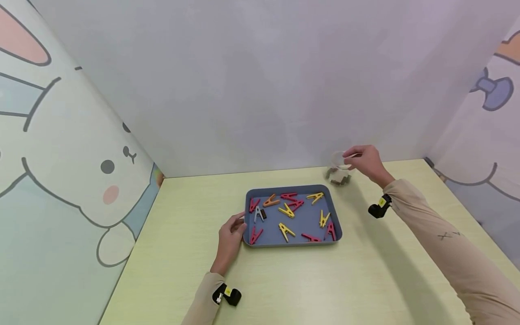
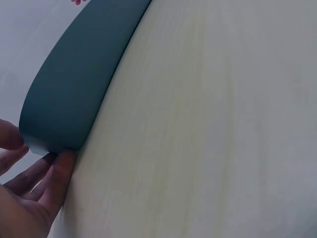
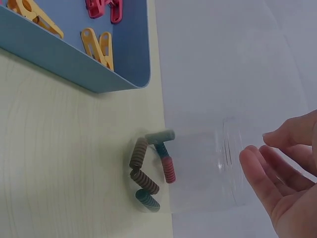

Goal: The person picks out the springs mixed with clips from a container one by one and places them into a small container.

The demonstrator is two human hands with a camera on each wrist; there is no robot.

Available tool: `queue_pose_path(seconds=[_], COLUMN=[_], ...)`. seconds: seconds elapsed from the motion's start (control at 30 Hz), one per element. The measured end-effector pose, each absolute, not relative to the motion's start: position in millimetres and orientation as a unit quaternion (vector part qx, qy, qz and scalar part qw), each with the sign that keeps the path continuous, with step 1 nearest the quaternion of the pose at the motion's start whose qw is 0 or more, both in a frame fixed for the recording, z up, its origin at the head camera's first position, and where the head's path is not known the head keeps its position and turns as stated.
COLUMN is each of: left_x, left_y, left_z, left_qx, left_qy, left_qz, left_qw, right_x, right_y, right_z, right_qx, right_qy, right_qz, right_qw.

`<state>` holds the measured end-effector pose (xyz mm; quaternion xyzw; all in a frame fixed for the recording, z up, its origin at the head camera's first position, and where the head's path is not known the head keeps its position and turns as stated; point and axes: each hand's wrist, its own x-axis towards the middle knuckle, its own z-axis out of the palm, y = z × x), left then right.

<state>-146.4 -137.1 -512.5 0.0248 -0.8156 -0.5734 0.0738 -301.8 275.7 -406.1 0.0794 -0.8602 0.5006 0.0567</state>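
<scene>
My left hand [image 1: 230, 237] touches the left wall of a shallow blue-grey tray [image 1: 292, 245] with its fingers. In the left wrist view, the fingers [image 2: 59, 173] lie against the tray's outer corner. Inside the tray are several clothespins, among them a yellow clothespin [image 1: 286, 231], an orange clothespin [image 1: 271, 201] and a grey clothespin [image 1: 258, 213] beside a small dark piece [image 1: 263, 214]. At the mouth of a clear jar [image 3: 195, 173], my right hand [image 1: 367, 163] has thumb and fingers apart with nothing visible between them. Small ribbed cylinders in brown [image 3: 144, 181], teal and red lie at the jar's bottom.
The jar stands right of the tray, close to the pale back wall [image 1: 252, 90]. Cartoon-printed panels [image 1: 73, 149] flank the light wooden table [image 1: 174, 253] on both sides. Both wrists carry small black cameras [image 1: 379, 206].
</scene>
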Motion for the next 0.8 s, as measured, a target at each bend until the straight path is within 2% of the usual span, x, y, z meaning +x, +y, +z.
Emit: queue_pose_path(seconds=[0.8], left_x=[-157], left_y=[-136], left_z=[-515], left_qx=[0.020], left_qy=[-0.812], left_qz=[-0.578], left_qw=[0.077], right_x=[-286], right_y=[263], right_z=[-392], right_qx=[0.110], right_qy=[-0.876], right_qz=[0.468], right_qw=[0.039])
